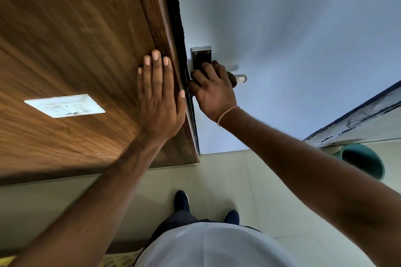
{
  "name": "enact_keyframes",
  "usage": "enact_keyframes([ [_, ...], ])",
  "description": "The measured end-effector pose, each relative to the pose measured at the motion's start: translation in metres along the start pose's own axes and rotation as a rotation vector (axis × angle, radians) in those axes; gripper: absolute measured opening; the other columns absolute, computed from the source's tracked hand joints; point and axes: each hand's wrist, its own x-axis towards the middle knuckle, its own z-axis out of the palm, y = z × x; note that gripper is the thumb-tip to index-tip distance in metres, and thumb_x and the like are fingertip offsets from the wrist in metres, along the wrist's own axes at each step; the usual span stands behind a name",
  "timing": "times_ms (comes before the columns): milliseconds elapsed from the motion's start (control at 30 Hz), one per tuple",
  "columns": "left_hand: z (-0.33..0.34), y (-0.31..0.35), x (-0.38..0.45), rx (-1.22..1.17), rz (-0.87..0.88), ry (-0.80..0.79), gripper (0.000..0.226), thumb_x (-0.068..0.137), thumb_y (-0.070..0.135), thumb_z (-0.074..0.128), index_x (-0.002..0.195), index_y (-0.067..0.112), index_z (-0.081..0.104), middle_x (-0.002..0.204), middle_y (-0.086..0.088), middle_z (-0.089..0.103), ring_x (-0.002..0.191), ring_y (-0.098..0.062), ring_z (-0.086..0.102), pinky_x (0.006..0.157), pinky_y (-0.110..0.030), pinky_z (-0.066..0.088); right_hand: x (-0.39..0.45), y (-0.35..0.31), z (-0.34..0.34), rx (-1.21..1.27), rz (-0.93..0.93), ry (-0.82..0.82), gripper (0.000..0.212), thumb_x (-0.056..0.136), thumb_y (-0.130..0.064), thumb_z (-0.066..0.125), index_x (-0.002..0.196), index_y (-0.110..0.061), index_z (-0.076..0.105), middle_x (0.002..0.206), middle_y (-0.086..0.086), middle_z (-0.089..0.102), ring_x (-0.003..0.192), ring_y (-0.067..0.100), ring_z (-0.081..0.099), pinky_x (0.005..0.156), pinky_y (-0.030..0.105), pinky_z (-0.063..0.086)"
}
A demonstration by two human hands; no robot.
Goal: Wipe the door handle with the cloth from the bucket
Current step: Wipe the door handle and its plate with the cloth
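A metal door handle is fixed to the pale door: its back plate (201, 55) stands above my fingers, and the lever's tip (242, 78) pokes out to the right of my fist. My right hand (213, 90) is closed around the lever and hides most of it. A brownish lump at the thumb side may be the cloth or my thumb; I cannot tell which. My left hand (158, 93) lies flat with fingers spread on the wooden panel (76, 39) beside the door's edge. The green bucket (366, 162) stands on the floor at the right, partly behind my right forearm.
A white switch plate (65, 105) is set into the wooden panel at the left. Pale floor tiles (217, 175) lie below, with my two dark shoes (181, 200) on them. A worn frame edge (358, 119) runs diagonally at the right.
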Motion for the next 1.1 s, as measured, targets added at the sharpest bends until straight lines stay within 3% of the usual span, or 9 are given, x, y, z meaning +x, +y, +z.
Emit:
enact_keyframes([
  [233, -0.001, -0.001, -0.001, 0.015, 0.005, 0.003, 0.073, 0.108, 0.029, 0.053, 0.167, -0.001, 0.022, 0.173, -0.023, 0.021, 0.165, -0.036, 0.013, 0.133, -0.056, 0.024, 0.001, 0.009, 0.006, -0.212, -0.427, -0.154, 0.019, 0.089, -0.017, 0.071, 0.1, -0.026, 0.084, 0.114, -0.001, 0.077, 0.137, 0.035, 0.05, 0.12, 0.048, 0.031],
  [367, 0.0, 0.0, 0.0, 0.023, -0.008, 0.006, 0.073, 0.108, 0.03, 0.052, 0.166, -0.002, 0.023, 0.172, -0.026, 0.025, 0.164, -0.039, 0.017, 0.133, -0.057, 0.024, -0.005, 0.017, -0.003, -0.185, -0.462, -0.137, 0.023, 0.087, -0.008, 0.068, 0.096, -0.022, 0.084, 0.114, -0.002, 0.076, 0.136, 0.034, 0.054, 0.118, 0.047, 0.038],
  [467, -0.001, 0.001, 0.0, 0.011, -0.007, -0.008, 0.073, 0.108, 0.031, 0.051, 0.166, -0.002, 0.022, 0.172, -0.026, 0.024, 0.163, -0.04, 0.017, 0.134, -0.057, 0.022, -0.014, 0.023, -0.006, -0.161, -0.452, -0.066, 0.035, 0.093, -0.004, 0.052, 0.101, -0.019, 0.083, 0.121, 0.0, 0.074, 0.136, 0.033, 0.056, 0.113, 0.046, 0.043],
  [567, -0.001, 0.001, 0.0, 0.013, -0.007, -0.023, 0.072, 0.109, 0.032, 0.049, 0.166, -0.001, 0.021, 0.173, -0.026, 0.023, 0.164, -0.038, 0.014, 0.134, -0.056, 0.02, -0.025, 0.033, -0.002, -0.147, -0.395, 0.056, 0.032, 0.099, -0.005, 0.052, 0.098, -0.016, 0.082, 0.121, 0.002, 0.074, 0.13, 0.03, 0.061, 0.104, 0.044, 0.047],
  [733, -0.001, 0.003, 0.0, 0.012, -0.019, -0.025, 0.073, 0.108, 0.032, 0.051, 0.166, -0.002, 0.022, 0.173, -0.027, 0.024, 0.163, -0.041, 0.017, 0.134, -0.057, 0.021, -0.046, 0.056, 0.001, -0.013, -0.108, 0.256, 0.011, 0.094, -0.009, 0.07, 0.086, -0.011, 0.077, 0.109, 0.001, 0.071, 0.113, 0.026, 0.063, 0.087, 0.04, 0.048],
  [900, 0.001, 0.007, 0.001, -0.008, -0.036, -0.006, 0.075, 0.106, 0.03, 0.056, 0.164, -0.005, 0.024, 0.171, -0.03, 0.025, 0.162, -0.045, 0.02, 0.133, -0.059, 0.022, -0.072, 0.074, 0.013, 0.084, 0.128, 0.269, 0.024, 0.105, -0.008, 0.059, 0.091, -0.013, 0.077, 0.107, 0.0, 0.076, 0.117, 0.032, 0.065, 0.092, 0.045, 0.047],
  [967, 0.001, 0.006, 0.001, -0.009, -0.035, -0.005, 0.075, 0.105, 0.029, 0.056, 0.164, -0.005, 0.024, 0.171, -0.03, 0.026, 0.162, -0.045, 0.021, 0.133, -0.059, 0.021, -0.073, 0.069, 0.011, 0.202, 0.285, 0.291, 0.023, 0.094, 0.002, 0.064, 0.087, -0.014, 0.078, 0.103, -0.002, 0.076, 0.118, 0.027, 0.058, 0.091, 0.041, 0.046],
  [1033, 0.001, 0.006, 0.001, -0.004, -0.037, -0.005, 0.075, 0.105, 0.029, 0.056, 0.164, -0.005, 0.024, 0.171, -0.03, 0.026, 0.162, -0.045, 0.021, 0.133, -0.059, 0.022, -0.073, 0.052, 0.006, 0.475, 0.573, 0.301, 0.034, 0.077, 0.016, 0.065, 0.083, -0.015, 0.077, 0.101, -0.004, 0.072, 0.11, 0.016, 0.056, 0.087, 0.029, 0.051],
  [1100, 0.0, 0.006, 0.001, -0.006, -0.039, -0.009, 0.076, 0.105, 0.029, 0.057, 0.164, -0.005, 0.023, 0.171, -0.03, 0.025, 0.162, -0.045, 0.021, 0.133, -0.059, 0.023, -0.066, 0.025, -0.005, 0.965, 1.084, 0.373, 0.05, 0.07, 0.026, 0.058, 0.087, -0.018, 0.074, 0.11, 0.006, 0.067, 0.095, 0.01, 0.068, 0.074, 0.029, 0.063],
])
